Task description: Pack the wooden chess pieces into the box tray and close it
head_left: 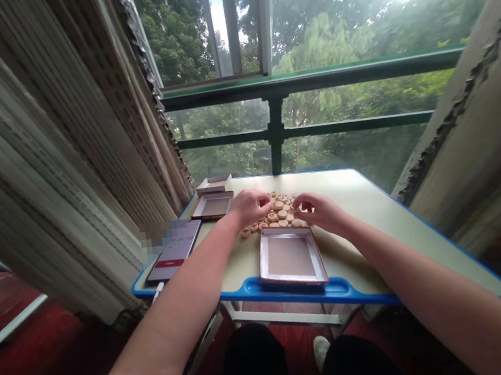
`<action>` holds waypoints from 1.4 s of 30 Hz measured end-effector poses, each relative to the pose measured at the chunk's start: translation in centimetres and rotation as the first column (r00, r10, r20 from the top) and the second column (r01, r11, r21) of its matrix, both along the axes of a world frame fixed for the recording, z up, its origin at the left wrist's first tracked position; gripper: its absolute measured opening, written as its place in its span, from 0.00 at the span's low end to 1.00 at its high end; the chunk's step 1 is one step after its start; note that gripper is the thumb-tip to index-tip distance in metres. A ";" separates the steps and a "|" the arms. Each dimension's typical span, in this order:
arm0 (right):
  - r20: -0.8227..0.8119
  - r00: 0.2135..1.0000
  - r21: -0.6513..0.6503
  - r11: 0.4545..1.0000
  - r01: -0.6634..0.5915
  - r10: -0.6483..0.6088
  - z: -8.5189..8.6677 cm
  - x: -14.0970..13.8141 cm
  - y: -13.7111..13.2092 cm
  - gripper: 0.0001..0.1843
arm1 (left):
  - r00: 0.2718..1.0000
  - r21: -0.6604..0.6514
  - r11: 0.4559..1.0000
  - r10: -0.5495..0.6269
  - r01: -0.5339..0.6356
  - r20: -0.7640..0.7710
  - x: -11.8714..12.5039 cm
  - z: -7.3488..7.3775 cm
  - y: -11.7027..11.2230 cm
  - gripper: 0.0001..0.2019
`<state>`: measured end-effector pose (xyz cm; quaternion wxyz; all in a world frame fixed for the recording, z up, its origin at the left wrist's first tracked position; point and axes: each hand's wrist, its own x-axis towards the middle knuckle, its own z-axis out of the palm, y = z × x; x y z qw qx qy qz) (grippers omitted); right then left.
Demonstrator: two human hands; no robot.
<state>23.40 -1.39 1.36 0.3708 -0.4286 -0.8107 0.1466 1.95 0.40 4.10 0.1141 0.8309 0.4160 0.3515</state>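
Note:
A heap of round wooden Chinese chess pieces [282,214], some with red markings, lies spread on the table between my two hands. At the left side of the heap, my left hand [252,206] rests with bent fingers reaching over the pieces. My right hand [318,209] curves around the right side, its thumb and fingers apart, close to the pieces or touching them. I make out no piece lifted in either hand. Just in front of the heap is an open shallow box [265,260] with a pale inner rim and a bare brown bottom.
Another shallow box part [194,211] lies at the back left of the table [359,200], with a white tray [214,185] behind it. A tablet [174,252] with a cable is at the left edge. Curtains flank the window, and a green railing [276,125] crosses it.

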 end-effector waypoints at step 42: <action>0.237 0.970 -0.163 0.982 0.097 -0.056 0.8 0.7 -0.6 0.12 | 0.994 -0.260 0.963 0.049 -0.072 -0.093 -1.2 -0.6 -0.5 0.13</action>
